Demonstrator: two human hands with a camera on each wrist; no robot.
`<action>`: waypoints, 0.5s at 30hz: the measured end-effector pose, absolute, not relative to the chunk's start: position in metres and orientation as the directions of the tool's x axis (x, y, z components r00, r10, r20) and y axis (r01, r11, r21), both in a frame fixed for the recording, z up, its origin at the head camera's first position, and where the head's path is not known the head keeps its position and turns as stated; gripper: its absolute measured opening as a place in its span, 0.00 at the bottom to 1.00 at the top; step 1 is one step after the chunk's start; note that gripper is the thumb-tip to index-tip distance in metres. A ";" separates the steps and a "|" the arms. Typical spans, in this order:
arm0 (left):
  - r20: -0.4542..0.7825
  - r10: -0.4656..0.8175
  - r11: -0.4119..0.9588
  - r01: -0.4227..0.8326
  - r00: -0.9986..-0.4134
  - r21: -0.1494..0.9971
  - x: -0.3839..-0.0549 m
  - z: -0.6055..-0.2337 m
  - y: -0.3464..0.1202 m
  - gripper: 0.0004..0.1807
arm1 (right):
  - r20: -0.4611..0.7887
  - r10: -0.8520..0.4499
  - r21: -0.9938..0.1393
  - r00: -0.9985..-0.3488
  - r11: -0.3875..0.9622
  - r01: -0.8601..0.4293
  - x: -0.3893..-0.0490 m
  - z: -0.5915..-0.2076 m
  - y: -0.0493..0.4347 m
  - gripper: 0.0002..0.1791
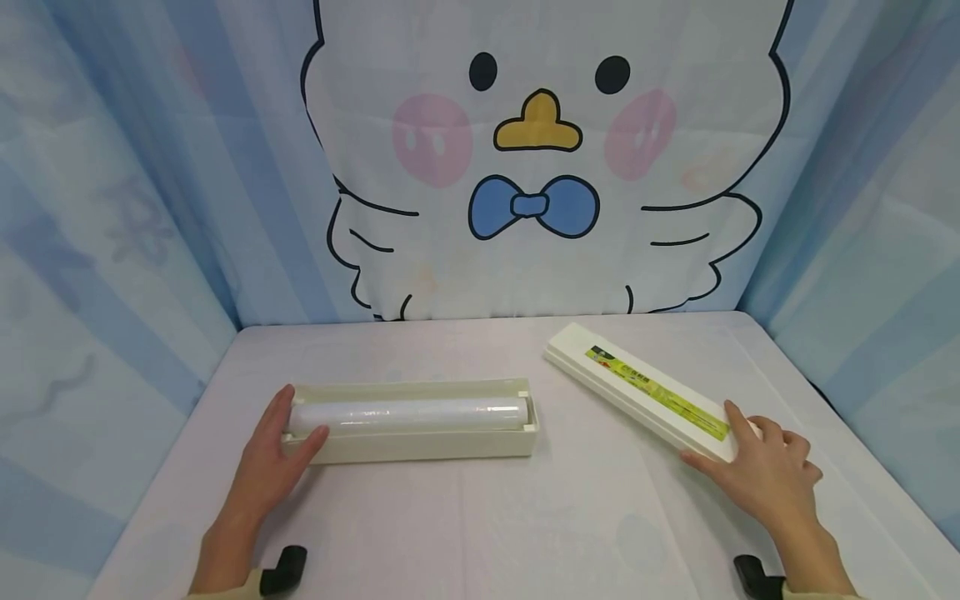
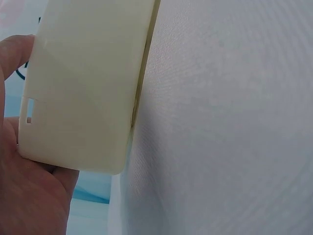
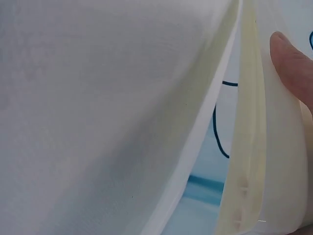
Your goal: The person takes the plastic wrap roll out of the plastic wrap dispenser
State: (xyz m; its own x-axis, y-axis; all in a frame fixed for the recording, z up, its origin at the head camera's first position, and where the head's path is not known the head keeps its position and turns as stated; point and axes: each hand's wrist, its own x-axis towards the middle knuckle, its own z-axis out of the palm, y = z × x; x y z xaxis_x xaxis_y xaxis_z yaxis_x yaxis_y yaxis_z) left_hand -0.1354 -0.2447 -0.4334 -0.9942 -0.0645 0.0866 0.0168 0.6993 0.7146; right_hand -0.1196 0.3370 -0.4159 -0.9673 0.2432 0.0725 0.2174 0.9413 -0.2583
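1. The left hand [image 1: 268, 467] comes from the near left side; it grips the left end of the open box [image 1: 420, 447], with the thumb on the near wall and the fingers at the far side.
2. The right hand [image 1: 772, 475] grasps the near right end of the lid [image 1: 637, 401], with the thumb along its left edge.
3. There are two hands, one box, one lid and one white roll [image 1: 420, 415], which lies inside the box.
4. The lid slants to the right of the box, apart from it; the right wrist view shows a gap between its held end and the table [image 1: 480, 525].
5. One yellow-green label [image 1: 657, 392] is on the lid.
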 end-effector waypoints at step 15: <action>0.062 -0.060 0.713 0.001 -0.996 0.701 -0.136 -0.432 -0.244 0.51 | 0.017 0.215 -0.259 -0.976 0.944 0.203 -0.115 -0.418 0.338 0.53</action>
